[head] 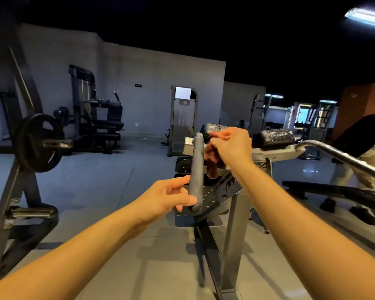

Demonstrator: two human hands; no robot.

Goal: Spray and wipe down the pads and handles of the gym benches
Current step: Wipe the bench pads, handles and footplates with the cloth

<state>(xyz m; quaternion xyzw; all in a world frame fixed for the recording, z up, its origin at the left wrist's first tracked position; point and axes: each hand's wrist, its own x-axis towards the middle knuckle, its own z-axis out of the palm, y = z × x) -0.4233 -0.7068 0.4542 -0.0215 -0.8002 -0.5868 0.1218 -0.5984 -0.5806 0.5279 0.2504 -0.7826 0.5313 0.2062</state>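
Grey foam handle (197, 167): count 1. Long axis runs near-vertical in view, near end low at centre, far end pointing up and away toward the pads. It sits on the left side of a steel frame (232, 234), mid-picture.

Left hand (167, 198) grips the handle's near end: thumb across the tip, fingers (181, 180) curled against its side.

Right hand (232, 146) is clenched on a red-brown cloth (212, 165), count 1, just right of the handle's far end. Cloth hangs below the fist, beside the handle's upper half. Too blurred to tell if it touches.

Pads: count 2, black, side by side behind the hands, both speckled with wet droplets. Left pad (214, 127) is partly hidden by the right hand; right pad (276, 137) is fully visible.

Chrome bar (338, 156): count 1, right of the frame, slanting down toward the right edge.

Plate (39, 141): 1 black disc on a rack at left, well apart.

Second person (368, 163) at right edge, partly cut off.
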